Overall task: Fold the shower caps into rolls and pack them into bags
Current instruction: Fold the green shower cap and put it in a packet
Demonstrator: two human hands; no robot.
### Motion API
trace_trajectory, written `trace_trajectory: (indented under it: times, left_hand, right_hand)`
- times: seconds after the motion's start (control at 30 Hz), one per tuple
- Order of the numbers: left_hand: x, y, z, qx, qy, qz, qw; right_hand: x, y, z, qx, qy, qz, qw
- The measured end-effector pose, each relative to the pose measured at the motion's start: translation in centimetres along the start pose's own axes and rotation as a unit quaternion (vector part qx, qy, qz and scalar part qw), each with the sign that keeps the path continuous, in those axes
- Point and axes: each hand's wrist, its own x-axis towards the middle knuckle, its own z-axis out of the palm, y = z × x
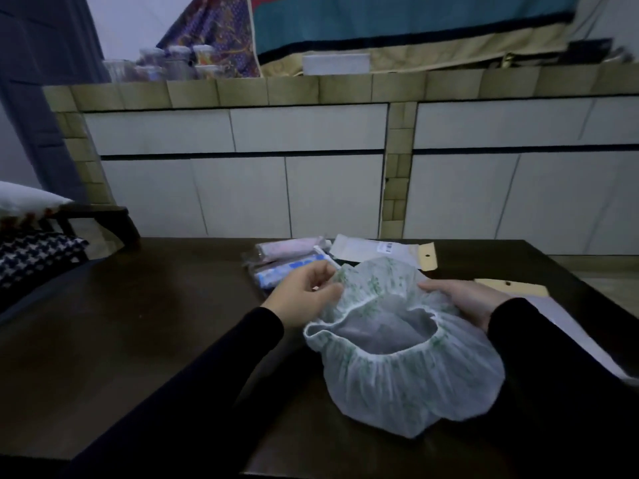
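Observation:
A translucent white shower cap (397, 378) with a faint green print and an elastic rim hangs open above the dark table (155, 323), its opening facing me. My left hand (304, 292) pinches the cap's left rim. My right hand (463, 299) grips the right side, fingers tucked under the plastic. Behind my left hand lie two packed rolls in clear bags, one pink (290, 248) and one blue-patterned (287, 269). An empty flat bag (373, 250) with a tan header card lies at the table's far edge.
Another tan header card (511, 288) on a flat clear bag lies to the right of my right hand. A tiled counter with white cabinet doors (242, 191) rises behind the table. A patterned cushion (34, 257) sits at the left.

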Motion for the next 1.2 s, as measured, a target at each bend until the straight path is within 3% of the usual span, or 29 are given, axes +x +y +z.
trace_trajectory:
  times: [0.23,0.47,0.63,0.77,0.87,1.1,1.2]
  left_hand:
    - [1.5,-1.4,1.8,0.11,0.025,-0.043,0.993]
    - [0.2,-1.6,0.3,0.187,0.079,-0.07,0.977]
    - [-0.8,-2.0,-2.3,0.205,0.098,-0.102,0.968]
    - [-1.1,-2.4,-3.8,0.24,0.136,-0.124,0.953]
    - [-1.1,-1.9,-3.1,0.282,0.162,-0.075,0.942]
    - [-0.1,-0.9,-1.2,0.085,0.15,-0.106,0.979]
    - [0.8,0.2,-0.3,-0.132,0.172,-0.14,0.966]
  right_hand:
    - [0.5,1.7,-2.0,0.039,0.006,-0.021,0.999]
    - [0.6,1.0,-0.8,-0.007,-0.083,-0.02,0.996]
    - [0.7,0.5,1.2,-0.206,0.016,-0.078,0.975]
    - [0.9,0.6,2.8,-0.219,0.016,-0.123,0.968]
    - [0.9,0.5,2.8,-0.212,0.022,-0.142,0.967]
    - [0.5,0.7,-0.7,-0.227,0.057,-0.131,0.963]
    - [0.6,1.4,-1.7,-0.239,0.13,-0.147,0.951]
